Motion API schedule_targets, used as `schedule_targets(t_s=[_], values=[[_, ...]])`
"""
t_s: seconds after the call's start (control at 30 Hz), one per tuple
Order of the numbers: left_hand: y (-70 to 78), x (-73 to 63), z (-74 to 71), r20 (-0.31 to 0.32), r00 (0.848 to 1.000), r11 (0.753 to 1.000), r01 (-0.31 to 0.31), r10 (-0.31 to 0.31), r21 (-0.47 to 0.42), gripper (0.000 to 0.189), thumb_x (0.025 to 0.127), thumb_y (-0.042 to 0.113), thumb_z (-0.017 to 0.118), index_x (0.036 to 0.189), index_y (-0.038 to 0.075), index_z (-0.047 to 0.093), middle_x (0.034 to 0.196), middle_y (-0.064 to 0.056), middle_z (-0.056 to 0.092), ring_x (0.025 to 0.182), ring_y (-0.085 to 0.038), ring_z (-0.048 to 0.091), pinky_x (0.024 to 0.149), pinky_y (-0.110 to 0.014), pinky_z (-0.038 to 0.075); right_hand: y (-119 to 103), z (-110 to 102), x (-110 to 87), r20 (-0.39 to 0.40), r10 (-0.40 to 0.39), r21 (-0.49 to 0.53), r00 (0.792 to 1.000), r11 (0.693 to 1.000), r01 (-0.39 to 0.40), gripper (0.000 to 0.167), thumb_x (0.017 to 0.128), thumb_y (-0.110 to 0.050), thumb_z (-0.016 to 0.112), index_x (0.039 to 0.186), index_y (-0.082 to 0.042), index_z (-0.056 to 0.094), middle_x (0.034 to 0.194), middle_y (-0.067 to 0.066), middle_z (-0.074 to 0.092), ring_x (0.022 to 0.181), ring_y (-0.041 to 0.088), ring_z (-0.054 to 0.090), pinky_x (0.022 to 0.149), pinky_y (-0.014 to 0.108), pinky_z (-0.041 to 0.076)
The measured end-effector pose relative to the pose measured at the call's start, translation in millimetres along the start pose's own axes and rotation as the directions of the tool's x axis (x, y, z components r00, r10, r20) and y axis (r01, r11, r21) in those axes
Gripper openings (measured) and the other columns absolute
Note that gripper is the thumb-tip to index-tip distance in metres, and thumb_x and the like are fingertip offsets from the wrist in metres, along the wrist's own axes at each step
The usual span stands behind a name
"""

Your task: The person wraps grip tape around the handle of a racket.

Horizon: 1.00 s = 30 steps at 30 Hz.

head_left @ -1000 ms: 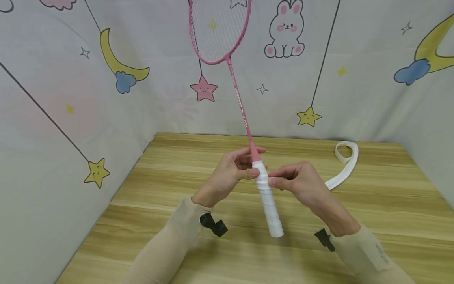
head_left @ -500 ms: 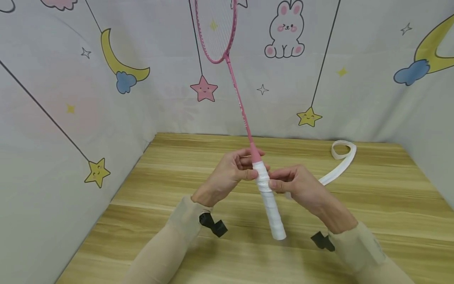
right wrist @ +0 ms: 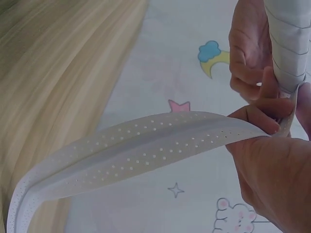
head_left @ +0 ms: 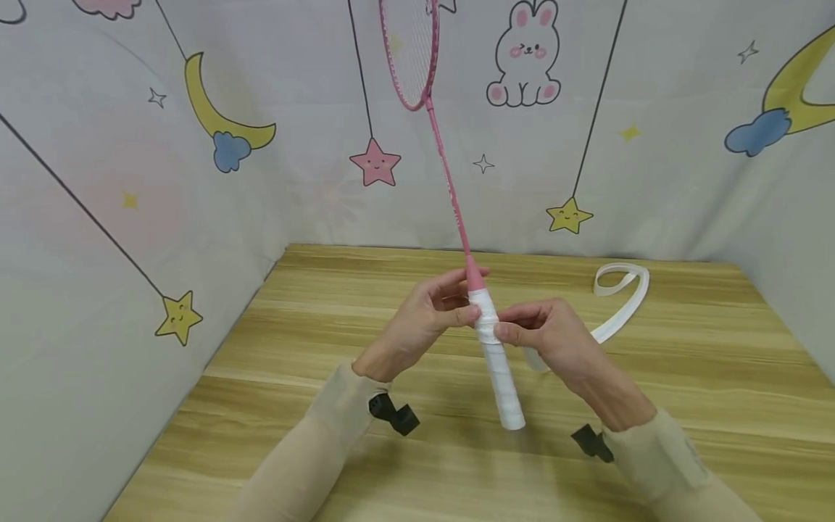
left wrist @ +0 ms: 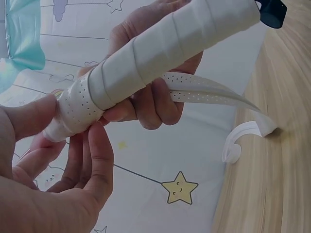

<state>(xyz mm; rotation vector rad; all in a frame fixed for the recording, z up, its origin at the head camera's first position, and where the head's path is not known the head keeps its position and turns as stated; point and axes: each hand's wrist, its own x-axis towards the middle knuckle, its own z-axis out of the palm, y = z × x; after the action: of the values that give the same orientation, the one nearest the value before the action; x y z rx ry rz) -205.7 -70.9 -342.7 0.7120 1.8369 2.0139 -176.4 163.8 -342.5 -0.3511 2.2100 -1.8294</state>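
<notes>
A pink badminton racket [head_left: 451, 188] is held upright at a slant, its strung head cut off by the top of the head view. My left hand [head_left: 424, 319] holds it near the pink cone, thumb on the top of the white handle [head_left: 501, 377]. Close beside it, my right hand [head_left: 557, 337] pinches white perforated grip tape [right wrist: 160, 141] between thumb and fingers against the handle. In the left wrist view a perforated band [left wrist: 80, 104] goes round the handle's upper end. The tape's loose length trails from my right hand down to the table.
On the wood-grain table [head_left: 313, 304], the tape's free end curls in a loop at the back right. Fabric walls [head_left: 326, 145] with printed stars, moons and a rabbit close in the back and sides. Small black devices [head_left: 394, 415] sit on both wrists.
The racket has turned about its shaft, so its head shows narrower and farther right. The tape's loop on the table has shifted left. Both hands keep their places at the handle.
</notes>
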Motion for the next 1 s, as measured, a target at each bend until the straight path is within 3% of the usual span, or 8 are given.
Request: schedule_targets(t_s=[0.07, 0.17, 0.3, 0.43, 0.7, 0.87, 1.0], values=[[1.1, 0.0, 3.2, -0.026, 1.0, 0.999, 0.013, -0.013, 0.036, 0.063, 0.104, 0.022, 0.077, 0.161, 0.013, 0.053, 0.122, 0.0, 0.068, 0.109, -0.017, 0.063, 0.097, -0.027, 0.057, 1, 1, -0.1, -0.022, -0.006, -0.005, 1.0, 1.0, 0.006, 0.038, 0.102, -0.017, 0.079, 0.129, 0.01, 0.074, 0.099, -0.015, 0.083, 0.104, 0.005, 0.073, 0.097, 0.026, 0.057], [1.9, 1.2, 9.2, -0.078, 0.997, 0.993, 0.031, -0.022, 0.111, 0.064, 0.103, 0.006, 0.073, 0.163, 0.017, 0.053, 0.116, -0.002, 0.069, 0.105, -0.015, 0.062, 0.092, -0.026, 0.057, 2, 4, 0.4, -0.057, -0.007, -0.025, 0.998, 1.0, 0.005, 0.036, 0.101, -0.015, 0.08, 0.127, 0.009, 0.076, 0.1, -0.013, 0.084, 0.102, 0.005, 0.074, 0.096, 0.025, 0.058], [1.9, 3.0, 14.0, -0.137, 0.991, 0.979, 0.028, 0.001, 0.204, 0.065, 0.1, 0.008, 0.079, 0.16, 0.017, 0.056, 0.112, -0.008, 0.071, 0.1, -0.013, 0.064, 0.086, -0.025, 0.056, 4, 6, 1.1, -0.078, 0.0, -0.067, 0.997, 0.998, -0.005, 0.032, 0.099, -0.016, 0.082, 0.125, 0.003, 0.079, 0.107, -0.005, 0.085, 0.102, 0.006, 0.074, 0.094, 0.025, 0.059], [1.6, 2.7, 14.0, -0.16, 0.987, 0.969, 0.027, 0.014, 0.247, 0.064, 0.098, 0.01, 0.082, 0.157, 0.017, 0.06, 0.107, -0.008, 0.072, 0.097, -0.012, 0.065, 0.081, -0.026, 0.052, 5, 5, 0.0, -0.047, -0.018, -0.106, 0.999, 0.994, 0.012, 0.03, 0.1, -0.017, 0.081, 0.125, -0.001, 0.081, 0.114, 0.004, 0.084, 0.104, 0.009, 0.074, 0.095, 0.026, 0.06], [4.6, -0.5, 11.2, -0.172, 0.985, 0.977, 0.027, 0.011, 0.212, 0.064, 0.095, 0.004, 0.083, 0.155, 0.016, 0.063, 0.098, -0.003, 0.069, 0.092, -0.012, 0.064, 0.081, -0.024, 0.056, 3, 2, -3.2, -0.008, -0.047, -0.13, 0.999, 0.99, 0.046, 0.029, 0.1, -0.018, 0.08, 0.125, -0.003, 0.082, 0.118, 0.007, 0.084, 0.106, 0.013, 0.074, 0.093, 0.028, 0.061], [6.1, -0.7, 10.5, -0.196, 0.98, 0.992, 0.057, -0.034, 0.113, 0.063, 0.092, -0.005, 0.082, 0.15, 0.005, 0.061, 0.097, 0.002, 0.072, 0.088, -0.01, 0.069, 0.081, -0.025, 0.061, 3, 1, -4.2, -0.005, -0.049, -0.128, 0.999, 0.991, 0.048, 0.03, 0.1, -0.02, 0.082, 0.124, -0.002, 0.082, 0.117, 0.007, 0.084, 0.104, 0.011, 0.075, 0.092, 0.027, 0.062], [7.0, -0.6, 10.2, -0.203, 0.977, 0.996, 0.08, -0.073, 0.029, 0.052, 0.091, -0.011, 0.079, 0.138, -0.001, 0.059, 0.095, 0.005, 0.073, 0.088, -0.01, 0.071, 0.081, -0.026, 0.062, 2, 1, -4.9, -0.015, -0.043, -0.129, 0.999, 0.991, 0.041, 0.03, 0.099, -0.02, 0.083, 0.122, -0.001, 0.082, 0.113, 0.006, 0.085, 0.102, 0.01, 0.075, 0.092, 0.027, 0.062]])
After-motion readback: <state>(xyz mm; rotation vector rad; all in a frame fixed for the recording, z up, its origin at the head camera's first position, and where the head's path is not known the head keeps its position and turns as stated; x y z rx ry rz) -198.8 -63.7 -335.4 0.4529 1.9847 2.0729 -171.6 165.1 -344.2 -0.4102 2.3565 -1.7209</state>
